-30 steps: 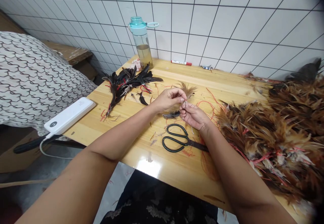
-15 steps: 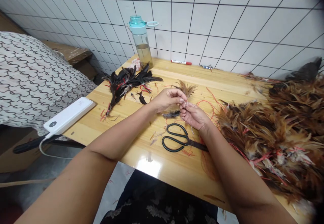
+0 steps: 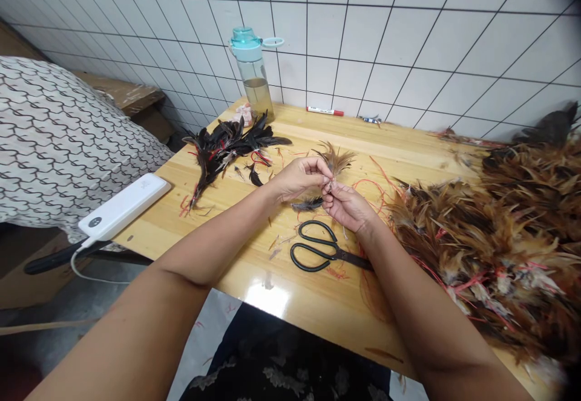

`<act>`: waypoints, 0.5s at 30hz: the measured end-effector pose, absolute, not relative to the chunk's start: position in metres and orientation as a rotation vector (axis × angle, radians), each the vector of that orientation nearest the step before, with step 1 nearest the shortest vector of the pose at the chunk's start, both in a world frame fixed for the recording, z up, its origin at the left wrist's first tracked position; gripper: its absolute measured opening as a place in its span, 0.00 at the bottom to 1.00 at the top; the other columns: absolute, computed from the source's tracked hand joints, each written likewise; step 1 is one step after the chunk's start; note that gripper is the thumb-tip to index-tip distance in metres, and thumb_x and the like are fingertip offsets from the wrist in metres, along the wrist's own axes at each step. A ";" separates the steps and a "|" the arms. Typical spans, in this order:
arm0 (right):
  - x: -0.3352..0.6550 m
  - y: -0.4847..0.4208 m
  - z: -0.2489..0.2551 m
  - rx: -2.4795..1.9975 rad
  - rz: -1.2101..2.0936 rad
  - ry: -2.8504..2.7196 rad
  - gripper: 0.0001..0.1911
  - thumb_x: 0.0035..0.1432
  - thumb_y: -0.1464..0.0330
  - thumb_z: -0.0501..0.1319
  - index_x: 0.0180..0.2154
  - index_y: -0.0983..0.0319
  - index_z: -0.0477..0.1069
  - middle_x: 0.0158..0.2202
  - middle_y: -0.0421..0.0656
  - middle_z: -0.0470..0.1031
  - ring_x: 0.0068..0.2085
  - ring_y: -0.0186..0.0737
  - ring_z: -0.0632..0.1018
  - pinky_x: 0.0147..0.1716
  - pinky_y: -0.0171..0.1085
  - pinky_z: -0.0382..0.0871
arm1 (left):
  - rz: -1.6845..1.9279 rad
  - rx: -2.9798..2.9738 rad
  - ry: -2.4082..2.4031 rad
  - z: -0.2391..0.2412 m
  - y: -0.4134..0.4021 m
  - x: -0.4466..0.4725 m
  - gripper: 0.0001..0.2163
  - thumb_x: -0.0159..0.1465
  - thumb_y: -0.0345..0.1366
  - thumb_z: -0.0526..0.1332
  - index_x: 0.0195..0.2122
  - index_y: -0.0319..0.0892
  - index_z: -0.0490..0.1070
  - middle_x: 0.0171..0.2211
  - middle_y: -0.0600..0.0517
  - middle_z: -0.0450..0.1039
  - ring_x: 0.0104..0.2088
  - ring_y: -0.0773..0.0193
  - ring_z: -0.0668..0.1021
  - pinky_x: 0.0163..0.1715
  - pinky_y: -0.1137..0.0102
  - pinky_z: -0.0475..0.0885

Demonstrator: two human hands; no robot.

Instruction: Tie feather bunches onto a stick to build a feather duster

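My left hand (image 3: 300, 177) and my right hand (image 3: 347, 205) meet above the wooden table (image 3: 290, 304), fingertips pinched together on the quill end of a small bunch of brown feathers (image 3: 337, 159) that fans out behind them. A dark feather (image 3: 307, 204) lies just under the hands. Black scissors (image 3: 324, 253) rest on the table directly in front of my right wrist.
A pile of black feathers (image 3: 229, 145) lies at the left, a large heap of brown feathers (image 3: 499, 237) at the right. A water bottle (image 3: 254, 74) and a red marker (image 3: 325, 111) stand by the tiled wall. A white power bank (image 3: 123, 205) sits at the table's left edge.
The hands stay almost in place; the fingers shift slightly on the feather bunch, which rises a little.
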State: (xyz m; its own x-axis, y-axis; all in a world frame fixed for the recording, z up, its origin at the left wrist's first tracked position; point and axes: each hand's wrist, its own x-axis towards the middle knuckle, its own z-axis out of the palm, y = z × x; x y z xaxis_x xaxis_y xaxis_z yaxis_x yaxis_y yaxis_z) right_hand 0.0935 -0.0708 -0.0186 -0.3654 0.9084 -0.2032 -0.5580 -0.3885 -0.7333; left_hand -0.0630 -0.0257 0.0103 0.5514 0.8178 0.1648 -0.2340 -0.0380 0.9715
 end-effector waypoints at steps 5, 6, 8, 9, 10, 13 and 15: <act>0.094 -0.070 -0.020 -0.773 1.891 -0.695 0.14 0.46 0.66 0.73 0.30 0.62 0.69 0.27 0.36 0.69 0.24 0.24 0.65 0.23 0.28 0.61 | 0.985 1.419 0.625 0.012 -0.024 -0.062 0.07 0.50 0.30 0.68 0.29 0.36 0.71 0.27 0.54 0.73 0.28 0.72 0.75 0.33 0.75 0.70; 0.094 -0.069 -0.020 -0.793 1.873 -0.694 0.16 0.44 0.65 0.73 0.30 0.61 0.68 0.26 0.35 0.68 0.24 0.25 0.65 0.23 0.27 0.60 | 0.993 1.439 0.646 0.012 -0.023 -0.062 0.07 0.50 0.29 0.68 0.29 0.36 0.71 0.27 0.55 0.73 0.28 0.73 0.75 0.33 0.75 0.69; 0.094 -0.068 -0.022 -0.860 1.783 -0.733 0.18 0.41 0.64 0.74 0.29 0.61 0.68 0.25 0.35 0.68 0.23 0.25 0.64 0.22 0.28 0.59 | 0.988 1.478 0.689 0.013 -0.020 -0.064 0.06 0.50 0.29 0.67 0.28 0.36 0.71 0.26 0.54 0.73 0.28 0.73 0.74 0.32 0.76 0.68; 0.095 -0.067 -0.023 -0.907 1.706 -0.781 0.18 0.41 0.64 0.74 0.29 0.61 0.68 0.24 0.35 0.67 0.23 0.26 0.64 0.22 0.29 0.58 | 0.973 1.492 0.707 0.013 -0.019 -0.065 0.06 0.49 0.28 0.67 0.28 0.35 0.71 0.26 0.54 0.73 0.27 0.73 0.74 0.32 0.76 0.68; 0.096 -0.065 -0.024 -0.963 1.609 -0.845 0.17 0.41 0.63 0.73 0.28 0.61 0.68 0.23 0.35 0.66 0.22 0.26 0.63 0.21 0.30 0.57 | 0.952 1.498 0.718 0.013 -0.017 -0.067 0.06 0.49 0.28 0.67 0.28 0.35 0.71 0.26 0.54 0.73 0.27 0.73 0.74 0.32 0.76 0.68; 0.101 -0.060 -0.027 -1.130 1.245 -1.063 0.11 0.47 0.63 0.68 0.28 0.60 0.68 0.22 0.35 0.64 0.23 0.30 0.62 0.23 0.33 0.57 | 0.851 1.500 0.716 0.012 -0.014 -0.071 0.06 0.49 0.28 0.66 0.28 0.35 0.71 0.26 0.53 0.74 0.28 0.72 0.75 0.32 0.75 0.69; 0.105 -0.057 -0.028 -1.202 1.022 -1.196 0.07 0.49 0.65 0.65 0.28 0.59 0.69 0.23 0.36 0.66 0.25 0.32 0.65 0.28 0.35 0.61 | 0.784 1.513 0.700 0.011 -0.014 -0.073 0.06 0.49 0.27 0.66 0.28 0.35 0.71 0.26 0.52 0.74 0.28 0.72 0.75 0.32 0.75 0.69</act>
State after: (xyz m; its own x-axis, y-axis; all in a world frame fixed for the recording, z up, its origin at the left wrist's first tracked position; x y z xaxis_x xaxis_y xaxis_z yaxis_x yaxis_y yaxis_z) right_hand 0.1047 -0.0570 -0.0280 0.1176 0.9862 0.1165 0.0390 0.1126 -0.9929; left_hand -0.0728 -0.0138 0.0107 0.5870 0.8059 0.0774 -0.0143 -0.0853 0.9963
